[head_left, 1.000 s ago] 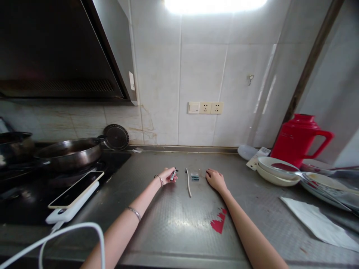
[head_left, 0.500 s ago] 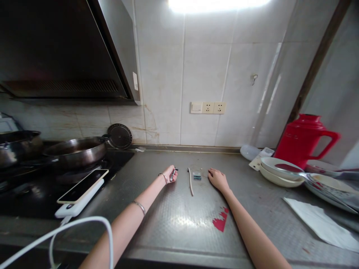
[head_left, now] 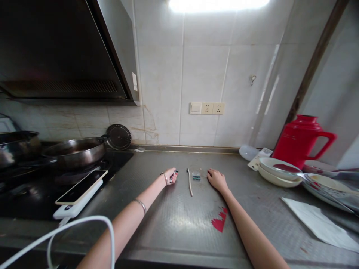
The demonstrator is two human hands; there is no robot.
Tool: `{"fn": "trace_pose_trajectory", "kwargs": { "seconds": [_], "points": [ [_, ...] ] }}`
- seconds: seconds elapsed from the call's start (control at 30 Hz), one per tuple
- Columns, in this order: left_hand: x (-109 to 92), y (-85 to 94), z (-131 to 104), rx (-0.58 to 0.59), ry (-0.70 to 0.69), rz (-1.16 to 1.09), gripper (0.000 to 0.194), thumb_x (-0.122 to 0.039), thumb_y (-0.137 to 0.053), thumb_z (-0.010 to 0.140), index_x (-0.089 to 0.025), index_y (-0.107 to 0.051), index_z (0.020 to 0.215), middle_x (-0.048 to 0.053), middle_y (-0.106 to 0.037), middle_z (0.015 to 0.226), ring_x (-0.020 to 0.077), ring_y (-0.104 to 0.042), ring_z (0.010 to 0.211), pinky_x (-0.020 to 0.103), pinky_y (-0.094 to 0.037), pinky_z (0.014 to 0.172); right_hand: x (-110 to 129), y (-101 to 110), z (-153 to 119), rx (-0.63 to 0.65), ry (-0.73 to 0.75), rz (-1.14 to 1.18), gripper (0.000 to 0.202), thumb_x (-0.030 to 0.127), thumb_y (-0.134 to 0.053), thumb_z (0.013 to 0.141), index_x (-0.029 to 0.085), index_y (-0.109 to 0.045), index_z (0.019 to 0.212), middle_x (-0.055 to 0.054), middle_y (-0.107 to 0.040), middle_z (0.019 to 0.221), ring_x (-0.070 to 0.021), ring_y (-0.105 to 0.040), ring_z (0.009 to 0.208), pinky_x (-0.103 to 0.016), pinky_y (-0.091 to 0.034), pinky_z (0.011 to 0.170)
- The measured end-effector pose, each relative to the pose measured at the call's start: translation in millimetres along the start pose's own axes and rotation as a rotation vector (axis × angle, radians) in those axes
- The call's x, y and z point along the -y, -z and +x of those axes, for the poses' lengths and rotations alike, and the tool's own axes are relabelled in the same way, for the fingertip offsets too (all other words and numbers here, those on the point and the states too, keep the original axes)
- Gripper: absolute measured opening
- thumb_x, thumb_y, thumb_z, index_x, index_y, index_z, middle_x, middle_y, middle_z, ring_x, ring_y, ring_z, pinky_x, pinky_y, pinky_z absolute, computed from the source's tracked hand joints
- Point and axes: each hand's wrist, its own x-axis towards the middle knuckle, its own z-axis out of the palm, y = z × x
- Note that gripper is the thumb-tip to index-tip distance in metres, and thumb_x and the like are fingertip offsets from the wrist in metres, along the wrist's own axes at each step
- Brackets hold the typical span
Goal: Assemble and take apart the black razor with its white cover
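Observation:
My left hand (head_left: 169, 176) is closed around a small dark-and-silver object (head_left: 171, 179) over the metal counter; its kind I cannot make out, as the fingers cover most of it. To the right of that hand lies a thin, slightly curved white stick (head_left: 190, 183) with a darker upper end. Beside the stick is a small clear packet (head_left: 196, 176) with dark teal bands. My right hand (head_left: 217, 180) rests palm down on the counter, holding nothing, its fingers loosely stretched near the packet.
At the left, pans (head_left: 75, 151) stand on a black stove, with a phone (head_left: 82, 186) on a white power bank (head_left: 77, 203) and a white cable (head_left: 92, 218) in front. A red thermos (head_left: 297, 140), stacked bowls (head_left: 280, 175) and a white paper (head_left: 319, 224) occupy the right.
My left hand has turned slightly, so less of the held object shows. The right hand stays on the counter, and the view has shifted a little.

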Motion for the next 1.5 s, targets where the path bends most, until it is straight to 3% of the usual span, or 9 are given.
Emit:
{"fn": "trace_pose_trajectory", "kwargs": {
  "seconds": [0.2,0.5,0.87,1.13,1.5],
  "points": [
    [1,-8.0,-5,-0.15,0.11,-0.023,0.033,-0.031,-0.024,0.091,-0.019,-0.034,0.062,-0.009,-0.024,0.038,0.0039,-0.022,0.026,0.011,-0.016,0.029,0,-1,0,0.008,-0.007,-0.006,0.04,0.029,-0.034,0.085,0.021,-0.06,0.114,-0.009,-0.054,0.128,-0.0205,-0.045,0.119,-0.038,-0.03,0.097],
    [2,-13.4,-11,-0.209,0.064,-0.011,0.033,-0.03,-0.027,0.09,-0.019,-0.032,0.059,-0.01,-0.023,0.039,0.003,-0.02,0.026,0.012,-0.013,0.029,-1,-1,1,0.01,-0.004,-0.01,0.04,0.029,-0.033,0.086,0.021,-0.061,0.113,-0.009,-0.054,0.128,-0.0205,-0.045,0.12,-0.037,-0.031,0.097],
    [4,-24.1,-23,-0.285,-0.23,0.067,0.034,-0.041,-0.031,0.086,-0.017,-0.042,0.065,-0.011,-0.027,0.038,0.0032,-0.023,0.028,0.015,-0.014,0.032,2,2,0,0.02,-0.017,-0.015,0.038,0.028,-0.035,0.086,0.022,-0.06,0.113,-0.008,-0.053,0.129,-0.0204,-0.045,0.119,-0.038,-0.03,0.097],
    [-7,-17.8,-35,-0.229,-0.363,0.101,0.028,-0.034,-0.031,0.082,-0.017,-0.046,0.067,-0.009,-0.033,0.038,0.0053,-0.027,0.028,0.015,-0.019,0.031,1,1,0,0.017,-0.009,-0.013,0.04,0.029,-0.033,0.086,0.021,-0.06,0.114,-0.008,-0.053,0.128,-0.0197,-0.045,0.119,-0.036,-0.031,0.097],
    [16,-38.9,-35,-0.178,-0.498,0.179,0.023,-0.031,-0.032,0.08,-0.017,-0.047,0.07,-0.007,-0.037,0.043,0.0053,-0.033,0.03,0.016,-0.024,0.031,0,-1,-1,0.025,-0.017,0.0,0.037,0.028,-0.034,0.087,0.021,-0.061,0.111,-0.008,-0.054,0.128,-0.0204,-0.044,0.118,-0.037,-0.029,0.097]
  ]
}}
